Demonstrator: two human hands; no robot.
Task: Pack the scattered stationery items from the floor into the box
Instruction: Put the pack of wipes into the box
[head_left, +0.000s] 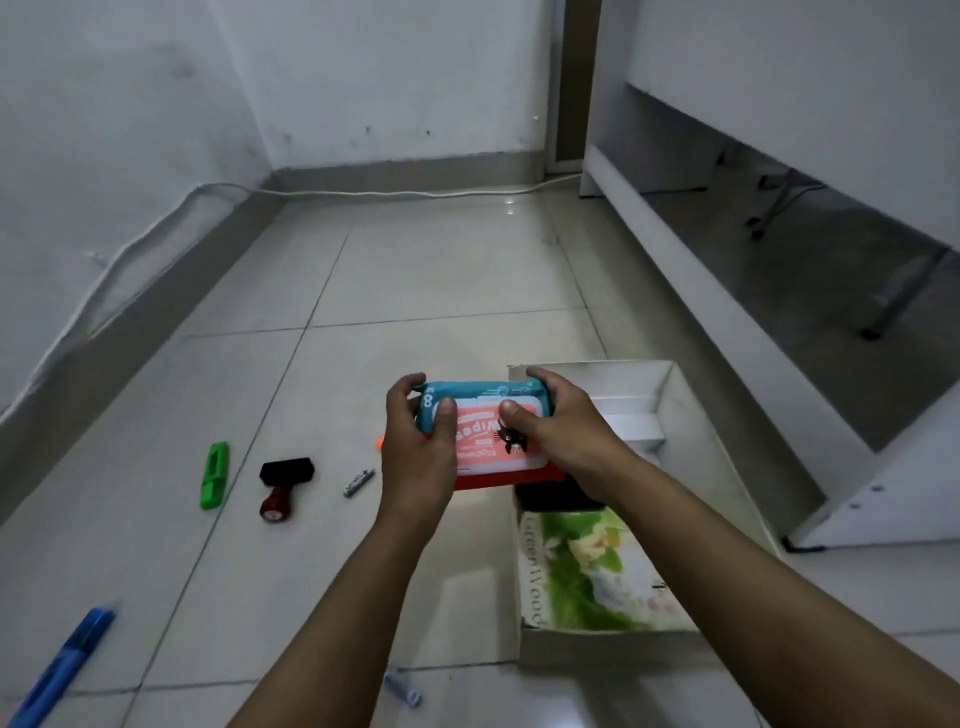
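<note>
1. Just left of the box (691, 415), over its far-left corner: we hold one wipes pack (485, 431), teal ends, pink label, held above the floor (415, 270).
2. Grip: left hand (415, 447) wraps the pack's left end, fingers curled over the far edge, thumb pressed on top. Right hand (556, 421) does the same on the right end, thumb on the label. Both clamp the pack; neither is spread.
3. One orange-red flat item (511, 479) shows directly under the pack; we can't tell whether the hands hold it too or what it is.
4. Box: one, white cardboard, open top. Inside we count one green printed pack (597, 566) at the near end, one dark item (561, 496) just beyond it, and white stepped inserts (631, 421) at the far end.
5. Left of the box, on the floor, loose items count six:
 - one small silver tube (358, 482), nearest the box
 - one black-and-red stamp (283, 483), left of the tube
 - one green clip-like piece (214, 474), further left
 - one blue marker (67, 670), far left, near side
 - one small blue-grey piece (402, 686), near side, below our forearms
 - one orange bit (380, 443), mostly hidden behind the left hand
6. One white cable (363, 193) runs along the wall base, well beyond the box.
</note>
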